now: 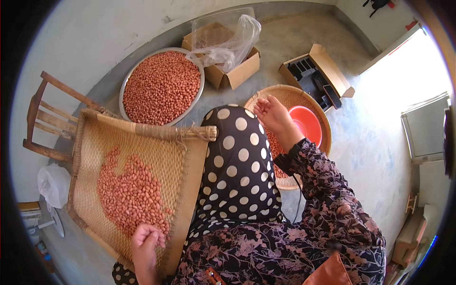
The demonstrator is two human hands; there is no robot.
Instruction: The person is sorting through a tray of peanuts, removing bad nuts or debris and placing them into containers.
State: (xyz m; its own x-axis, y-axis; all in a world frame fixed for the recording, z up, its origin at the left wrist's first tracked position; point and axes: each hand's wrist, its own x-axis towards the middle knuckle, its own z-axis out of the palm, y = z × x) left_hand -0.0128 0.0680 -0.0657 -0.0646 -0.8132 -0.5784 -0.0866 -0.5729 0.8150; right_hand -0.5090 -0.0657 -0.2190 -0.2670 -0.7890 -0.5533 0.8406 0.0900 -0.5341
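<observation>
Though beside left hand (146,241), peanuts (133,192) loose

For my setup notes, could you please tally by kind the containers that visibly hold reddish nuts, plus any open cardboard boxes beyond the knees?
Wicker trays: 2
Metal basin: 1
Cardboard boxes: 2
Total: 5

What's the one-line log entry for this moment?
left hand: curled at peanuts in woven tray, grip unclear | right hand: loosely open over round basket | red bowl: inside round basket
</observation>
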